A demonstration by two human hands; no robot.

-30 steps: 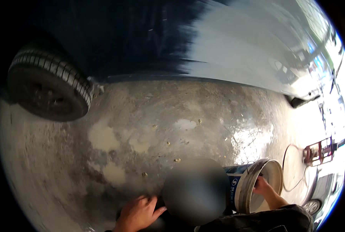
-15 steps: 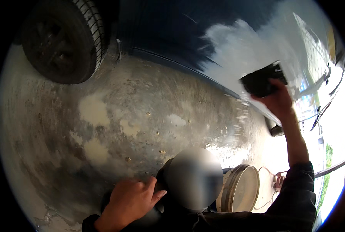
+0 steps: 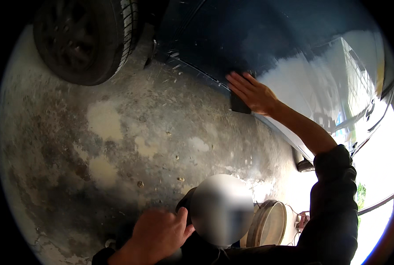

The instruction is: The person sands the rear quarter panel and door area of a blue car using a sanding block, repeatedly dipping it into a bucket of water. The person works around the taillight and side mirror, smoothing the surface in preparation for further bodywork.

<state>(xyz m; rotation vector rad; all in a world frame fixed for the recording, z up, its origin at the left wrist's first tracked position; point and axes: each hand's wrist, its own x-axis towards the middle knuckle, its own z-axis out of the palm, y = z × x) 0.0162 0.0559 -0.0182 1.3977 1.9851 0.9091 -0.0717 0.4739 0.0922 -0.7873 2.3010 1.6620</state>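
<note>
As my eye starts at the left, I find a dark car wheel (image 3: 84,48) standing on the stained concrete floor (image 3: 117,154). Down near the person's body, the left hand (image 3: 159,234) sits with its fingers bent and its thumb toward something dark; it is blurred, and I cannot tell whether it grips anything. Above and to the right stretches the dark blue car side (image 3: 214,35). Along its lower edge is a black pad (image 3: 240,105), part of it jutting past the edge, the rest hidden under the right hand (image 3: 256,97). That hand lies flat over it, fingers straight, well apart from the left one. Half a second ago it was holding the pad up in front of the pale patch (image 3: 307,81) farther right; a second ago it was inside the bucket (image 3: 253,225), which stands below, by the body. So I judge the work has passed from the bucket to the panel, with the pad now pressed low on the dark paint, left of the pale patch.
</note>
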